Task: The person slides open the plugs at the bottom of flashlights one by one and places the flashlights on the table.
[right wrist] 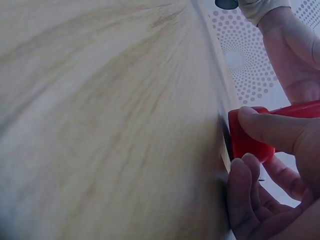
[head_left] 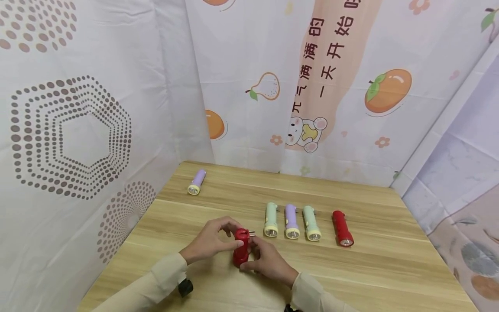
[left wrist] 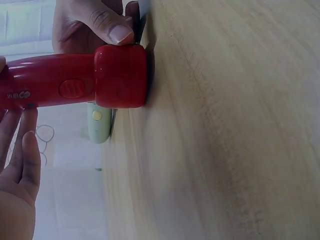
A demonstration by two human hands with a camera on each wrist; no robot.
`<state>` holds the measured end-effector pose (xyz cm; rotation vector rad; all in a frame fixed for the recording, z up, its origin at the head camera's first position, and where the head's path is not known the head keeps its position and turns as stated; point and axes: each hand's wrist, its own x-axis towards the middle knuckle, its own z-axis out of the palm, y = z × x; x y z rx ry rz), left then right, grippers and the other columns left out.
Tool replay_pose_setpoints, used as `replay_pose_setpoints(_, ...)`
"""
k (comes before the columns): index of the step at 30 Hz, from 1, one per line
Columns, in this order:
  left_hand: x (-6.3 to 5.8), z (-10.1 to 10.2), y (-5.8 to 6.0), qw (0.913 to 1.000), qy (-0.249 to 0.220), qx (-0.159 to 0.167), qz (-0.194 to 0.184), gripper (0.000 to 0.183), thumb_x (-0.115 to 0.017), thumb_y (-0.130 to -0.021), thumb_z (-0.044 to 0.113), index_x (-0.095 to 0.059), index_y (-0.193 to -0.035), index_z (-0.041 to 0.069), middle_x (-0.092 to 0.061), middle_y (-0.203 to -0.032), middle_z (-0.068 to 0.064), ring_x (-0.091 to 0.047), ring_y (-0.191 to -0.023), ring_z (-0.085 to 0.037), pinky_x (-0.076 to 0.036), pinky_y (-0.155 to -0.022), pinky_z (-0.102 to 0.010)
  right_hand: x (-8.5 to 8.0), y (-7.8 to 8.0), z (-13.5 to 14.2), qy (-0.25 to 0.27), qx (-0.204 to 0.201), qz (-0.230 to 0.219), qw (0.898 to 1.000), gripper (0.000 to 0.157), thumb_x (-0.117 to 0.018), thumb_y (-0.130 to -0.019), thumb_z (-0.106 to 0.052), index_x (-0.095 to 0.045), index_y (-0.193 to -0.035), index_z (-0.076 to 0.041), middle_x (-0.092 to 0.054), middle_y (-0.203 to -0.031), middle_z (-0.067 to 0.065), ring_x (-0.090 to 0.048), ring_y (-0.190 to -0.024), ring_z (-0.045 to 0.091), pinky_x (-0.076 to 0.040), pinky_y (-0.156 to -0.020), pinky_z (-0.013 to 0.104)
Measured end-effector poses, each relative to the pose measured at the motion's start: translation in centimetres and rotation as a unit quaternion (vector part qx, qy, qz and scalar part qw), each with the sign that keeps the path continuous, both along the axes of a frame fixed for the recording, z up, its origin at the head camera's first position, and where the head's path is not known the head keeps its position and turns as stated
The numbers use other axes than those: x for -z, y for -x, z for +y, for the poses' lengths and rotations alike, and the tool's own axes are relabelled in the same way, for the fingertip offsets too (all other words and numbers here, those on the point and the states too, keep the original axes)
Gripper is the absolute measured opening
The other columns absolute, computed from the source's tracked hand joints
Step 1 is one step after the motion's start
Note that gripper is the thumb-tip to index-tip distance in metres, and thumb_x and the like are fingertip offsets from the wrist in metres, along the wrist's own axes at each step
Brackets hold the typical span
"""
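Note:
A red flashlight [head_left: 241, 248] is held upright between both hands, lamp end down at the tabletop. Two metal prongs [head_left: 251, 233] stick out sideways near its top end. My left hand [head_left: 213, 241] holds the upper end, thumb on the near side and fingers behind. Lower down, my right hand [head_left: 269, 261] grips the wider head with thumb and fingers. The left wrist view shows the red switch [left wrist: 72, 88] on the barrel and the right thumb against the head. In the right wrist view the right thumb [right wrist: 270, 127] presses on the red head [right wrist: 245, 141].
Right of the hands lie a green flashlight [head_left: 271, 219], a purple one [head_left: 291, 221], another green one [head_left: 311, 222] and a red one [head_left: 342, 228]. One more purple flashlight [head_left: 198, 180] lies at the back left. Printed curtains [head_left: 241, 130] enclose the wooden table [head_left: 374, 277].

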<state>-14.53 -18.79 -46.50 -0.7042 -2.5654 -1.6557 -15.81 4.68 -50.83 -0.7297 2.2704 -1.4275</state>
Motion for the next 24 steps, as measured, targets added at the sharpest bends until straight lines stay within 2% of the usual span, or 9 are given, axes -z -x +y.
replay_pose_setpoints(4,0.0,0.0,0.4,0.9992,-0.003,-0.032,-0.025,0.03,-0.084,-0.088,0.036,-0.071,-0.114,0.03,-0.071,-0.1,0.008,-0.065,-0.096,-0.025,-0.051,-0.083,-0.048,-0.2,-0.1,0.0,0.008,0.005,-0.013,1.0,0.042,-0.088,-0.082,-0.017,-0.063,-0.115,-0.014,-0.068,-0.098,0.002,-0.06,-0.068,0.014,-0.053,-0.051,0.028)
replay_pose_setpoints(10,0.4,0.1,1.2,0.9957,-0.016,-0.071,-0.057,0.031,-0.083,-0.088,0.035,-0.072,-0.115,0.024,-0.071,-0.101,0.004,-0.064,-0.094,-0.022,-0.052,-0.078,-0.036,-0.2,-0.4,0.0,0.015,0.015,-0.02,1.0,0.044,-0.087,-0.084,-0.018,-0.062,-0.12,-0.015,-0.07,-0.1,0.002,-0.06,-0.063,0.013,-0.053,-0.05,0.028)
replay_pose_setpoints(15,0.5,0.1,1.9,0.9924,-0.041,-0.091,-0.072,0.031,-0.083,-0.088,0.034,-0.072,-0.114,0.02,-0.071,-0.103,0.002,-0.064,-0.093,-0.023,-0.055,-0.079,-0.033,-0.3,-0.4,0.0,0.001,0.019,0.007,1.0,0.046,-0.088,-0.083,-0.021,-0.064,-0.122,-0.015,-0.072,-0.103,0.0,-0.06,-0.069,0.014,-0.053,-0.054,0.028)
replay_pose_setpoints(24,1.1,0.1,3.3,0.9841,-0.068,-0.12,-0.112,0.036,-0.082,-0.088,0.04,-0.074,-0.117,0.021,-0.073,-0.108,0.002,-0.066,-0.098,-0.023,-0.054,-0.087,-0.037,-0.5,-0.1,-0.1,-0.012,0.042,0.056,0.997,0.047,-0.089,-0.082,-0.027,-0.067,-0.121,-0.013,-0.074,-0.104,-0.001,-0.06,-0.074,0.012,-0.049,-0.06,0.025)
